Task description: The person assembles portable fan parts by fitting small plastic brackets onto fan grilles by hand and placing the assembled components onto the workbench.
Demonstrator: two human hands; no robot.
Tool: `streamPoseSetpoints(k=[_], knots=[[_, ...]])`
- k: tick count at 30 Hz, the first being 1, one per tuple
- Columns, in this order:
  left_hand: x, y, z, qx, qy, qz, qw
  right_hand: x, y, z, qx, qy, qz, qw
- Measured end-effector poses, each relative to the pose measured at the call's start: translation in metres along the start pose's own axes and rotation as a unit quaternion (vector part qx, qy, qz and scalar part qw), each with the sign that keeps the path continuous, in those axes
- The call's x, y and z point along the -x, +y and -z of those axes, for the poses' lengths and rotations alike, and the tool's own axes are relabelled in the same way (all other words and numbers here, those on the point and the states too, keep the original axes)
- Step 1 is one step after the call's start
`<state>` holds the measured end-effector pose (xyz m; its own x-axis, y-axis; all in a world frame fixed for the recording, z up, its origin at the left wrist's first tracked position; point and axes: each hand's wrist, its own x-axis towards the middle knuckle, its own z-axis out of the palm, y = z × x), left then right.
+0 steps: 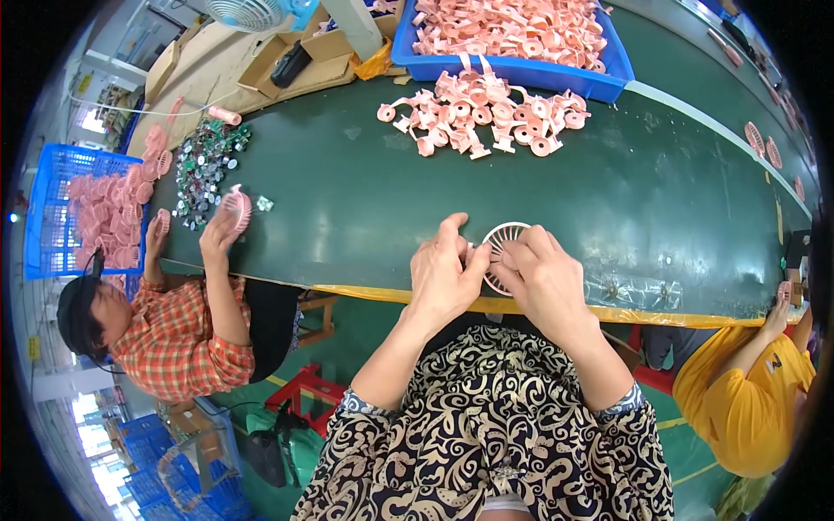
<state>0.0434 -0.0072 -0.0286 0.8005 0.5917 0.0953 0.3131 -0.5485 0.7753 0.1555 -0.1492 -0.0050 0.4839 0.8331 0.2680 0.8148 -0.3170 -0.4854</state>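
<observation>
L grip (441, 276) & R grip (549, 280) pinch grille (501, 236) — tray (602, 84) (blue), crate (43, 221) hold pink pcs (512, 35).

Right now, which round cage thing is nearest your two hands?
The pale grille between the left hand and right hand, with both touching it. Other grilles lie far right, and the co-worker at left holds another.

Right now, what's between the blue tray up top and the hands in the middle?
A heap of pink parts, then green tabletop, as the head view shows.
</observation>
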Motion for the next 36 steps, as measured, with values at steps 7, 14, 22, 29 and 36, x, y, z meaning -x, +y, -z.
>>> streamPoseSetpoints(k=[7, 14, 22, 29, 36], knots=[[-0.017, -0.021, 0.029, 0.120, -0.039, 0.006, 0.992, 0.029, 0.018, 0.032, -0.086, -0.020, -0.034, 0.996], [-0.039, -0.138, 0.153, -0.320, 0.327, -0.050, 0.888, 0.081, 0.090, 0.110, 0.183, 0.117, -0.277, 0.936], [-0.036, -0.234, 0.231, -0.419, 0.409, 0.114, 0.803, 0.005, 0.092, 0.079, 0.081, 0.152, -0.185, 0.968], [-0.016, -0.227, 0.228, -0.315, 0.323, 0.073, 0.890, -0.110, 0.092, 0.013, 0.011, 0.186, -0.120, 0.975], [0.012, -0.122, 0.153, 0.096, 0.143, 0.148, 0.974, -0.132, 0.124, -0.006, 0.051, 0.194, -0.071, 0.977]])
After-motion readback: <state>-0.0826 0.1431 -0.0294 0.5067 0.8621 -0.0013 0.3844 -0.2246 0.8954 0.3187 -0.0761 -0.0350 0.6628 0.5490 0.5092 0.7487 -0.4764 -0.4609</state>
